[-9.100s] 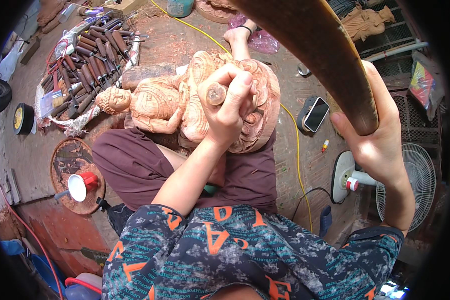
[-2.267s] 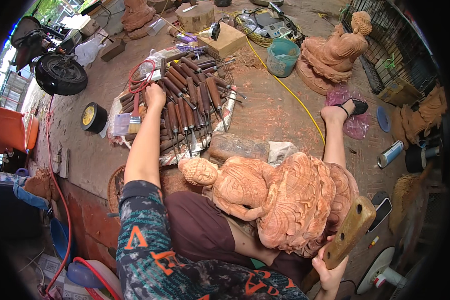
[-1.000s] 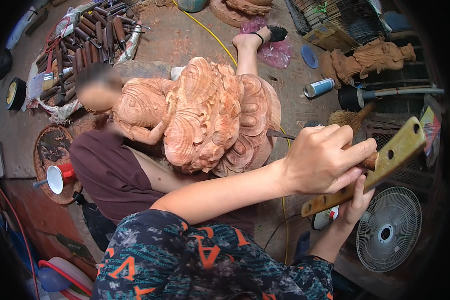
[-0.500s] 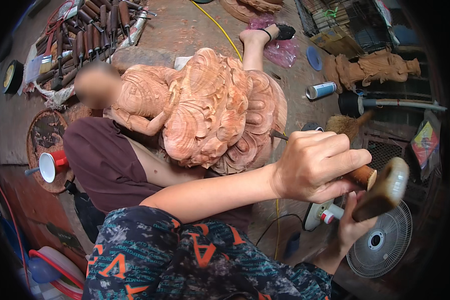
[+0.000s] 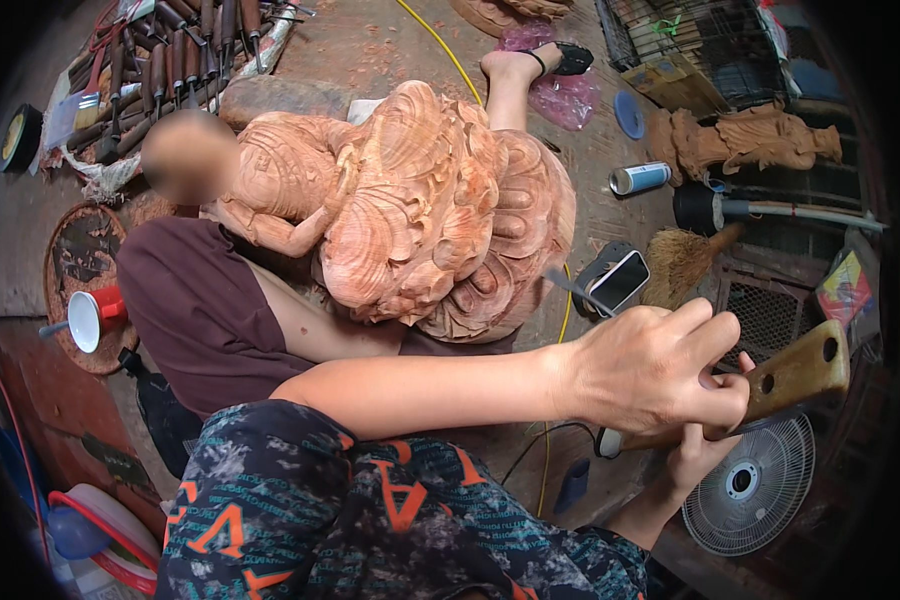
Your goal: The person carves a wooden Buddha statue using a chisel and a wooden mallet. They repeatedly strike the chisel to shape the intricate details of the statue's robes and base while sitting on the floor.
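Observation:
A carved wooden statue point(image 5: 400, 220) lies on its side, its petal base point(image 5: 520, 230) toward my hands. My left hand point(image 5: 650, 365) is closed round a chisel point(image 5: 580, 290); the grey blade sticks out toward the base, apart from the wood, and its handle is hidden by my fingers. Just below, my right hand point(image 5: 698, 460) grips a flat wooden mallet point(image 5: 795, 372) with dark holes in it. The mallet passes right beside my left fingers; whether they touch is unclear.
Several wood-handled chisels point(image 5: 180, 60) lie at the upper left. A leg in maroon cloth point(image 5: 200, 310) rests along the statue. To the right are a phone point(image 5: 625, 280), a straw brush point(image 5: 675, 265), a spray can point(image 5: 640, 178), a smaller carving point(image 5: 745, 145) and a fan point(image 5: 755, 490).
The chisel tip has drawn away from the statue's base and lowered. My right hand's mallet has turned from end-on to lengthwise. The phone has come into sight.

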A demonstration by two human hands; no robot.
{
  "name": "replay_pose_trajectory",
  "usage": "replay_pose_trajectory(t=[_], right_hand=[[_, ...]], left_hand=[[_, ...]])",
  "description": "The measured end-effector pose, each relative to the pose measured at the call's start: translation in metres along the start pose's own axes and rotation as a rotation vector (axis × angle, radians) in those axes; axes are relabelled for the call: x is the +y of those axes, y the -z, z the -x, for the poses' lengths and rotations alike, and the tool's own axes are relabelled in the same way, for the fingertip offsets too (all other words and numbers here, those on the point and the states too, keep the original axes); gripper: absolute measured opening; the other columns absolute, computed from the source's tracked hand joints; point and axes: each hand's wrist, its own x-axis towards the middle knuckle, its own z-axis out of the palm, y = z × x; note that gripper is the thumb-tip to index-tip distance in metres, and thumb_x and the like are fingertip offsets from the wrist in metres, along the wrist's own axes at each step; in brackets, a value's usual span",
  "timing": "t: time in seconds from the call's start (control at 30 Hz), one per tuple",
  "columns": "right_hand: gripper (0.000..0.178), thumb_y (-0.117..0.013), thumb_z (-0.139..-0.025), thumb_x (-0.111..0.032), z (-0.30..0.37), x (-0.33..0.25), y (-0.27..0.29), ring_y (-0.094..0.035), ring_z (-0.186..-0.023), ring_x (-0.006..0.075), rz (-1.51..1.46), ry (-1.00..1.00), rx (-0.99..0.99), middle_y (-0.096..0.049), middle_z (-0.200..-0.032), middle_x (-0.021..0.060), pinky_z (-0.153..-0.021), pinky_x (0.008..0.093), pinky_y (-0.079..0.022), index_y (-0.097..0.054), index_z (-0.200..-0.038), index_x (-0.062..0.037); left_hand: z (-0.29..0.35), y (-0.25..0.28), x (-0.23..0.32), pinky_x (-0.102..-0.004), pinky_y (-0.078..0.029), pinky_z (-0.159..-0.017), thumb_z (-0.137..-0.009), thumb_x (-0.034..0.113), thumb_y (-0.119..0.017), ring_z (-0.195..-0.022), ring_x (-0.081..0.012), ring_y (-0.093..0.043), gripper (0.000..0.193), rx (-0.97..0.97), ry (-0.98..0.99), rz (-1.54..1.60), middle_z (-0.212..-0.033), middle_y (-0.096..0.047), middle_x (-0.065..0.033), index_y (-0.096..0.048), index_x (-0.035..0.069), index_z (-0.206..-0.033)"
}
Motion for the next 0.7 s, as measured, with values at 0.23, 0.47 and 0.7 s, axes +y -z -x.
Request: replay_pose_trajectory(t=[0.23,0.47,0.7], right_hand=[[0.082,-0.067,-0.074,-0.031,-0.001,-0.012,-0.009,-0.055,-0.1,0.0182,0.058,0.037,0.148,-0.052,-0.118,0.0127,-0.09,0.0326,-0.043,-0.032,-0.138,0.0043],[0.08,-0.063,-0.074,-0.021,-0.004,-0.036,-0.018,-0.051,-0.08,0.0151,-0.095,0.075,0.232,-0.052,-0.086,0.0061,-0.08,0.0285,-0.041,-0.025,-0.139,0.0063],[0.069,-0.054,-0.079,0.001,-0.001,-0.008,-0.006,-0.047,-0.08,0.0155,0.4,0.287,0.133,-0.048,-0.082,0.0063,-0.08,0.0308,-0.04,-0.021,-0.14,0.0058]], left_hand=[[-0.002,0.004,0.003,-0.0276,-0.039,-0.044,-0.061,0.031,-0.072,-0.052,-0.0161,-0.052,0.038,-0.067,0.127,0.086,-0.066,-0.044,-0.0008,-0.06,0.014,-0.093],[-0.007,0.007,-0.001,-0.0322,-0.041,-0.042,-0.06,0.03,-0.073,-0.048,-0.0195,-0.055,0.032,-0.099,0.171,0.109,-0.059,-0.045,-0.0019,-0.057,0.012,-0.081],[-0.007,0.01,-0.009,-0.0345,-0.042,-0.042,-0.059,0.027,-0.071,-0.051,-0.0214,-0.056,0.03,-0.04,0.19,0.118,-0.061,-0.046,-0.0029,-0.053,0.012,-0.078]])
